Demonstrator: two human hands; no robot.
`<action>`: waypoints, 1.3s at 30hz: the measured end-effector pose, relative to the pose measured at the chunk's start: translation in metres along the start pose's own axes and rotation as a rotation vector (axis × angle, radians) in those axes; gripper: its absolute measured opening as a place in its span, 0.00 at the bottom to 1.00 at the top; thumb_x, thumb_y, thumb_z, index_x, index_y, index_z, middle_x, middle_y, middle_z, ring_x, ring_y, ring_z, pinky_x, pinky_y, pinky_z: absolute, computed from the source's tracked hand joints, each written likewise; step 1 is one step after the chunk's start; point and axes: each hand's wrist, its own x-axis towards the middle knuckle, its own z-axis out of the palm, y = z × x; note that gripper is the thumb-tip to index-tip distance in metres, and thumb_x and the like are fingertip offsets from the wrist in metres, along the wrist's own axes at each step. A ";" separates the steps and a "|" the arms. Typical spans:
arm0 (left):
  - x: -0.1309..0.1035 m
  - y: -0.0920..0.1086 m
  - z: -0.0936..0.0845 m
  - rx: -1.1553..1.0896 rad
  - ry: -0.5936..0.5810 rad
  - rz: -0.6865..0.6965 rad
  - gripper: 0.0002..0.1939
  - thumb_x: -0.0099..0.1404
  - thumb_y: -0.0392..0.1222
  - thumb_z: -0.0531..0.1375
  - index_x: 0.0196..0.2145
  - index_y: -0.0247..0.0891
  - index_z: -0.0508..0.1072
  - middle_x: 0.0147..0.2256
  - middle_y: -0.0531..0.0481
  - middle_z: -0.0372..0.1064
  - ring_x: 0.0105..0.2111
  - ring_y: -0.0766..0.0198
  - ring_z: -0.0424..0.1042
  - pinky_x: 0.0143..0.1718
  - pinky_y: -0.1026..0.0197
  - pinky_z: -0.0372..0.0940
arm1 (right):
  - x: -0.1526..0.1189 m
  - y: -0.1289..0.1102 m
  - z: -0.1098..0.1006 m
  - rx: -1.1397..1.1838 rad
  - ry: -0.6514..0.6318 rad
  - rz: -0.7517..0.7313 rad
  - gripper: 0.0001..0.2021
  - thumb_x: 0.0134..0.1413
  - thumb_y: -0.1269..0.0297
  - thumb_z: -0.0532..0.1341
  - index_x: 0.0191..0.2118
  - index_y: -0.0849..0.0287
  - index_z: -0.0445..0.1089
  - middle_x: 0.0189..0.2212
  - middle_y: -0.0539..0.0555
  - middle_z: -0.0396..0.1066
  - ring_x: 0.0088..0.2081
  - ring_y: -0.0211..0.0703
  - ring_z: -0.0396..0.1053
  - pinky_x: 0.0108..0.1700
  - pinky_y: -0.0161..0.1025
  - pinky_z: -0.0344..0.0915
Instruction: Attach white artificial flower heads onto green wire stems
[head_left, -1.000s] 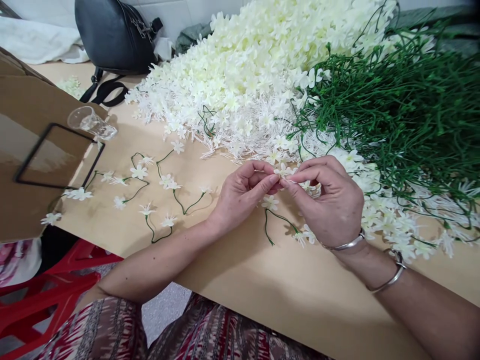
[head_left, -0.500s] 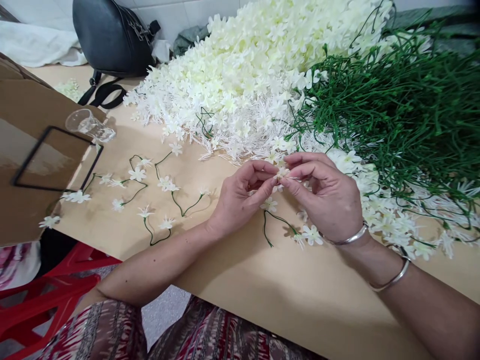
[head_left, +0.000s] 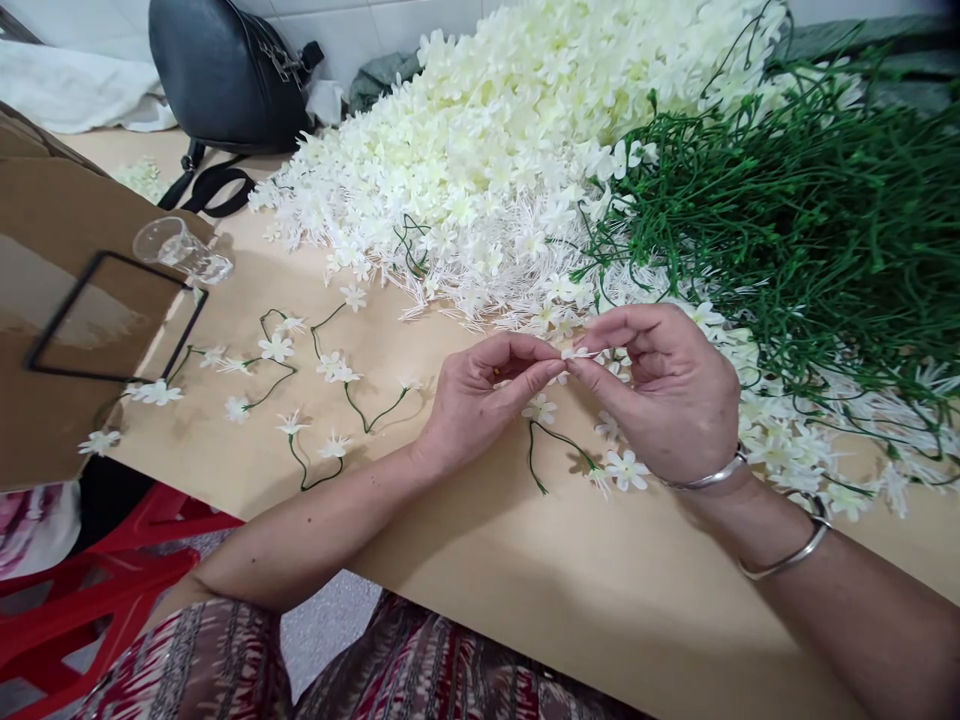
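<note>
Between my two hands is a small white artificial flower [head_left: 576, 353], with a thin pale strand at its right side. My left hand [head_left: 491, 395] is closed, thumb and index finger pinching the flower's left edge. From the right, my right hand [head_left: 660, 395] has its thumb against the flower and its index finger bent just above; the fingertips partly hide the flower. Under the hands, a green stem [head_left: 559, 437] with white blossoms lies on the table [head_left: 480, 560]. More flowered stems [head_left: 365, 420] lie to the left.
Behind my hands rises a big heap of white blossoms [head_left: 487, 130], thin white strands at its base. A pile of green stems [head_left: 810, 220] covers the right. At left are a tipped clear cup [head_left: 184, 252], a cardboard box [head_left: 67, 240] and a black bag [head_left: 225, 80].
My right hand has shifted slightly right and its upper fingers have drawn in. The flower between my hands has turned and shows more. My left hand stays nearly in place.
</note>
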 end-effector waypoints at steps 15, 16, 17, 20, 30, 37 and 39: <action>0.006 0.023 -0.034 0.512 -0.655 0.463 0.06 0.74 0.35 0.64 0.45 0.40 0.82 0.49 0.44 0.80 0.49 0.57 0.79 0.57 0.54 0.73 | 0.009 0.020 -0.015 -0.096 0.108 0.023 0.02 0.67 0.59 0.70 0.43 0.48 0.79 0.39 0.52 0.83 0.40 0.51 0.81 0.46 0.50 0.76; 0.007 0.027 -0.037 0.564 -0.790 0.444 0.05 0.73 0.37 0.67 0.45 0.40 0.83 0.49 0.43 0.80 0.50 0.56 0.78 0.58 0.54 0.71 | 0.010 0.021 -0.015 -0.083 0.119 0.036 0.04 0.66 0.58 0.71 0.42 0.49 0.78 0.38 0.52 0.83 0.39 0.51 0.81 0.45 0.49 0.76; 0.007 0.030 -0.040 0.622 -0.894 0.415 0.05 0.72 0.39 0.70 0.46 0.40 0.84 0.50 0.43 0.80 0.50 0.55 0.77 0.59 0.54 0.69 | 0.011 0.021 -0.015 -0.066 0.128 0.043 0.05 0.65 0.57 0.72 0.42 0.49 0.78 0.38 0.52 0.83 0.39 0.50 0.81 0.44 0.49 0.76; 0.005 0.031 -0.042 0.782 -1.016 0.345 0.04 0.73 0.43 0.72 0.44 0.42 0.85 0.50 0.44 0.80 0.51 0.54 0.74 0.58 0.54 0.64 | 0.014 0.020 -0.014 0.036 0.147 0.082 0.09 0.59 0.55 0.77 0.38 0.49 0.79 0.34 0.51 0.82 0.35 0.47 0.79 0.39 0.46 0.76; 0.007 0.022 -0.031 0.345 -0.694 0.153 0.07 0.76 0.47 0.69 0.41 0.45 0.86 0.42 0.45 0.86 0.44 0.58 0.82 0.54 0.55 0.71 | 0.022 0.012 -0.021 0.471 -0.192 0.391 0.19 0.55 0.39 0.78 0.37 0.46 0.78 0.28 0.48 0.82 0.29 0.45 0.79 0.34 0.44 0.75; 0.001 0.014 -0.020 -0.013 -0.296 -0.156 0.22 0.63 0.60 0.78 0.38 0.38 0.84 0.32 0.49 0.81 0.30 0.67 0.77 0.36 0.64 0.74 | 0.019 0.008 -0.021 0.511 -0.265 0.372 0.18 0.57 0.40 0.77 0.37 0.47 0.78 0.31 0.48 0.80 0.33 0.45 0.78 0.36 0.43 0.74; 0.001 0.012 -0.017 -0.012 -0.248 -0.154 0.23 0.63 0.62 0.78 0.36 0.37 0.84 0.31 0.49 0.80 0.29 0.68 0.75 0.34 0.65 0.72 | 0.017 0.007 -0.022 0.504 -0.289 0.394 0.19 0.57 0.41 0.77 0.38 0.49 0.78 0.32 0.49 0.79 0.33 0.43 0.75 0.35 0.41 0.72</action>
